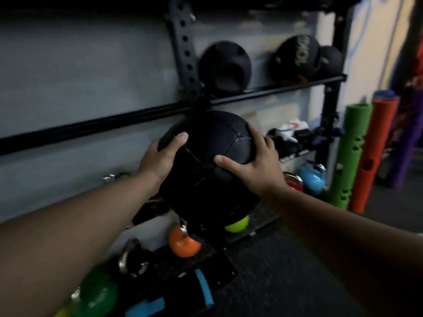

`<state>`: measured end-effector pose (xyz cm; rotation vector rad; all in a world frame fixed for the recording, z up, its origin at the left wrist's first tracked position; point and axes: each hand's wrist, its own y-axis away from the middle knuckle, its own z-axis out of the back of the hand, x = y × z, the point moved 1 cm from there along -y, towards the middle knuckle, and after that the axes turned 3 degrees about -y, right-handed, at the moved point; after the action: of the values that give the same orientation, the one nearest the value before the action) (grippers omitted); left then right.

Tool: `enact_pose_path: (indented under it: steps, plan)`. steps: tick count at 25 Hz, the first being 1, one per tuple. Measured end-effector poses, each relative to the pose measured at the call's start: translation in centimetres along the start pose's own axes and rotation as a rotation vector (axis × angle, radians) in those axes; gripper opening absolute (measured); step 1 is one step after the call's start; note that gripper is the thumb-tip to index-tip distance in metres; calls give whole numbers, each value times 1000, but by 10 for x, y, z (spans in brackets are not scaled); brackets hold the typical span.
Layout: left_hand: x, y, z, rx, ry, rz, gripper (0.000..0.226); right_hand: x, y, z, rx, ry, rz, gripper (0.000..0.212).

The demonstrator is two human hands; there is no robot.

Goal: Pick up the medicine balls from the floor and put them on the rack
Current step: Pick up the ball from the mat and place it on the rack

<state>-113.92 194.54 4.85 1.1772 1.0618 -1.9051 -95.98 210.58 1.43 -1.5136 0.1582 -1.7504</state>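
Observation:
A large black stitched medicine ball is held up in front of me, just below the rack's long black rail. My left hand grips its left side and my right hand grips its right side, fingers curled over the top. On the rack shelf above and to the right rest three more black medicine balls: one near the upright post, one with lettering and a smaller one behind it.
Kettlebells stand on the floor below: orange, yellow-green, green, blue, red. Green and orange foam rollers lean at the right. A perforated black upright divides the rack.

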Motion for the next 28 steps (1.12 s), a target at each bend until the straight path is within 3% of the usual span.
enact_pose_path:
  steps: [9, 14, 20, 24, 28]
  plan:
    - [-96, -78, 253, -254, -36, -114, 95, 214, -102, -158, 141, -182, 224, 132]
    - [-110, -114, 338, -345, -78, -148, 92, 272, -131, -239, 193, -272, 260, 133]
    - [-72, -173, 427, -498, -186, -88, 97, 293, -161, -377, 344, -398, 275, 131]
    - [-33, -223, 471, -643, -228, -89, 98, 325, -212, -471, 268, -434, 410, 104]
    - [-7, -258, 502, -585, -619, -246, 102, 388, -257, -551, 452, -343, 584, 69]
